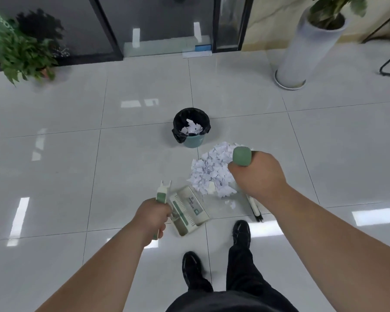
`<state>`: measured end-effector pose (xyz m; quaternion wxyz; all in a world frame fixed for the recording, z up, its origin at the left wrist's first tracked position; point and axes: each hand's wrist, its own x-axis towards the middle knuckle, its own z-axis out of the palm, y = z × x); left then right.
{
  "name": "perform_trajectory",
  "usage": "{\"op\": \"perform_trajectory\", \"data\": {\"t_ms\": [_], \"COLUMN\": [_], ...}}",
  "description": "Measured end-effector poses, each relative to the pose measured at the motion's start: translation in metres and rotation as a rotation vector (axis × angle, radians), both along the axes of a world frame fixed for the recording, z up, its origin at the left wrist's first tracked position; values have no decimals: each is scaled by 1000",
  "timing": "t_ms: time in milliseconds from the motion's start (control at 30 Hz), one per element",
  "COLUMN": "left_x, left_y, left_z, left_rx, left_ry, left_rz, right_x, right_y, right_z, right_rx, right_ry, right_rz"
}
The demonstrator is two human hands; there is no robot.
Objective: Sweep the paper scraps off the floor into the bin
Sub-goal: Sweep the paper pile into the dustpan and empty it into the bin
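Floor tiles (54, 176) bear paper scraps (212, 170) beside right hand (259, 176) gripping broom (241, 156); left hand (151, 219) grips dustpan (189, 210).

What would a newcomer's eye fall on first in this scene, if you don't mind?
Most likely the heap of white paper scraps on the pale floor tiles at mid-frame, with the right hand gripping the green broom handle over it. Just beyond stands the black-lined bin, already holding some scraps, while the left hand holds the dustpan at the heap's near edge.
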<state>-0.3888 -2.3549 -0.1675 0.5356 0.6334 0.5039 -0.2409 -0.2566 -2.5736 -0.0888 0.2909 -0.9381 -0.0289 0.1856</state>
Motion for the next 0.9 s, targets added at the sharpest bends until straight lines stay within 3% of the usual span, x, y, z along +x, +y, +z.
{"op": "perform_trajectory", "data": {"t_ms": [167, 533, 900], "left_x": [-19, -30, -49], "left_y": [1, -35, -34], "left_z": [-16, -23, -6], "left_rx": [-81, -129, -24], "left_ry": [-15, -103, -131], "left_rz": [78, 78, 186], "right_x": [-19, -37, -24], "right_y": [7, 2, -6], "right_z": [11, 44, 85], "right_rx": [82, 243, 193], "right_ry": [3, 130, 3], "right_rz": [-123, -171, -31]}}
